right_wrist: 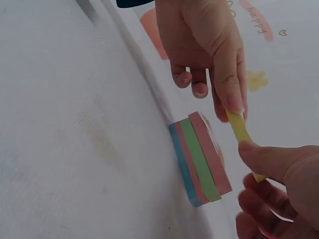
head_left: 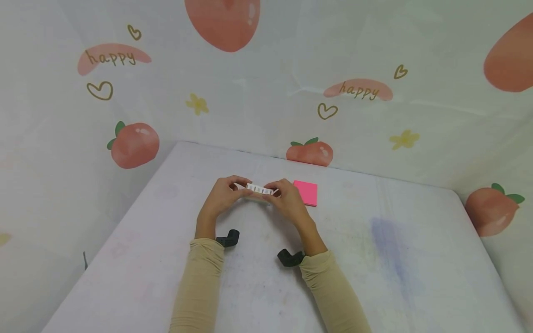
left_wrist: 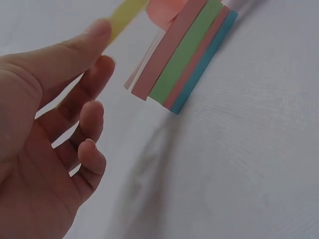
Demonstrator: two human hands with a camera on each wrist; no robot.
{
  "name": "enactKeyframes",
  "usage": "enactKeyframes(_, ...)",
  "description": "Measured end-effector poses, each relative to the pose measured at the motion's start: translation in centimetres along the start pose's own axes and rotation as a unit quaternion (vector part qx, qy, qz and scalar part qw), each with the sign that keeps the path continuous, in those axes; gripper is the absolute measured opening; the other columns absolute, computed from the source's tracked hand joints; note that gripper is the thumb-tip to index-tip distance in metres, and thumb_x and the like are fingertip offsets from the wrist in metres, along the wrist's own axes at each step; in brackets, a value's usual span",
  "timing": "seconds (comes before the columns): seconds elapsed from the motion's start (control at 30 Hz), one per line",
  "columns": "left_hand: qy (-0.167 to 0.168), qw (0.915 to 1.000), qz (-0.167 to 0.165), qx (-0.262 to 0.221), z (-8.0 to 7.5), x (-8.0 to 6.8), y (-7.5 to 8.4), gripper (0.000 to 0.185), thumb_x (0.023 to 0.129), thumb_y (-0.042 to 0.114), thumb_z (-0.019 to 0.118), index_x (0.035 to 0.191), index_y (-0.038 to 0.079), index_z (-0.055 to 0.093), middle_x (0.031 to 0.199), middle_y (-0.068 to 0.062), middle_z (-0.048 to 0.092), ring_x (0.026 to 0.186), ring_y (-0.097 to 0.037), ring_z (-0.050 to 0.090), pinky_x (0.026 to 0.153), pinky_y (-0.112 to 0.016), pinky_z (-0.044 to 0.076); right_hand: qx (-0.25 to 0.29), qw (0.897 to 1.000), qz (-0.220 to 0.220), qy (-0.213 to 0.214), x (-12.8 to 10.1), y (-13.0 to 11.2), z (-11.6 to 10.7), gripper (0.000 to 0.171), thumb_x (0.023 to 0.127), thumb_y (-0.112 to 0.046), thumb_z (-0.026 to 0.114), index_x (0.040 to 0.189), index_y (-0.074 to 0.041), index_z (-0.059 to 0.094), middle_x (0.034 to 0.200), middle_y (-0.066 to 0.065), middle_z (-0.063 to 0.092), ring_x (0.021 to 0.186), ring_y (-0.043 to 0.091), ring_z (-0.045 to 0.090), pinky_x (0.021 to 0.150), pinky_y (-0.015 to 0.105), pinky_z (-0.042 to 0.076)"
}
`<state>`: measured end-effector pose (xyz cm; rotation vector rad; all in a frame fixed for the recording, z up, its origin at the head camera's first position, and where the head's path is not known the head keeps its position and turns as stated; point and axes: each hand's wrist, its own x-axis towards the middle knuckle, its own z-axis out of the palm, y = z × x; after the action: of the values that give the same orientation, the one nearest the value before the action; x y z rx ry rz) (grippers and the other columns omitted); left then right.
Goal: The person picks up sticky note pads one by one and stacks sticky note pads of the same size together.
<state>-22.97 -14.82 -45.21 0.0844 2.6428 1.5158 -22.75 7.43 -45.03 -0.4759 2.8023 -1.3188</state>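
A peach-print cloth backs a white-covered worktop, where a person's left hand and right hand meet beside a bright pink square notepad. From the left wrist, the left hand's fingers pinch a thin yellow paper strip above a small striped pink, green and blue sticky-strip pad. From the right wrist, both hands grip the yellow strip, lifted just off the pad lying on the worktop; the remaining strips appear unpeeled.

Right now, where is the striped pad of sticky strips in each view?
Head: striped pad just above centre, between the left hand and right hand.
Left wrist: upper centre, on the table.
Right wrist: lower centre.
Shared landmark: the yellow strip both hands pinch.
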Motion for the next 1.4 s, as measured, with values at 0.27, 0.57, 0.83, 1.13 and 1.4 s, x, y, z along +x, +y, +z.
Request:
enactKeyframes(0.27, -0.006, 0.9996, 0.0, 0.029, 0.0, 0.1, -0.8, 0.033, 0.089, 0.03, 0.08, 0.12, 0.02, 0.074, 0.118, -0.007, 0.071, 0.084, -0.02, 0.053, 0.071, -0.032, 0.043, -0.04, 0.999, 0.019, -0.016, 0.1, 0.1, 0.7, 0.032, 0.09, -0.022, 0.08, 0.12, -0.013, 0.075, 0.109, 0.006, 0.065, 0.095, 0.019, 0.063, 0.079, 0.029, 0.054)
enactKeyframes(0.57, -0.002, 0.9993, -0.004, 0.038, 0.1, 0.2, -1.0, 0.034, 0.087, 0.031, 0.081, 0.12, 0.021, 0.076, 0.115, -0.007, 0.069, 0.084, -0.021, 0.053, 0.071, -0.031, 0.043, -0.051, 0.998, 0.031, -0.012, 0.1, 0.3, 1.1, 0.033, 0.09, -0.021, 0.08, 0.121, -0.014, 0.075, 0.11, 0.005, 0.064, 0.095, 0.018, 0.061, 0.082, 0.031, 0.053)
enactKeyframes(0.83, -0.01, 0.9991, -0.001, 0.041, 0.3, 0.1, -1.1, 0.034, 0.09, 0.029, 0.08, 0.122, 0.023, 0.074, 0.124, -0.001, 0.071, 0.088, -0.021, 0.056, 0.075, -0.032, 0.045, -0.055, 0.998, 0.019, -0.018, 0.0, 0.4, 1.2, 0.034, 0.091, -0.018, 0.078, 0.124, -0.011, 0.073, 0.113, 0.007, 0.066, 0.098, 0.02, 0.065, 0.087, 0.035, 0.057)
enactKeyframes(1.13, -0.001, 0.9988, 0.001, 0.05, 0.4, -0.2, -0.9, 0.03, 0.09, 0.025, 0.079, 0.119, 0.024, 0.075, 0.115, -0.004, 0.07, 0.081, -0.019, 0.052, 0.071, -0.031, 0.042, -0.084, 0.996, 0.008, -0.018, 0.0, 0.2, 1.4, 0.033, 0.091, -0.015, 0.077, 0.124, -0.01, 0.073, 0.112, 0.009, 0.067, 0.098, 0.021, 0.066, 0.089, 0.035, 0.058)
enactKeyframes(1.4, -0.007, 0.9988, -0.008, 0.048, 0.4, -0.1, -1.1, 0.031, 0.09, 0.028, 0.08, 0.12, 0.026, 0.074, 0.119, -0.002, 0.07, 0.086, -0.02, 0.055, 0.074, -0.032, 0.045, -0.095, 0.995, 0.007, -0.013, -0.2, 0.0, 1.5, 0.033, 0.091, -0.014, 0.077, 0.124, -0.009, 0.073, 0.112, 0.01, 0.067, 0.098, 0.022, 0.065, 0.089, 0.036, 0.058)
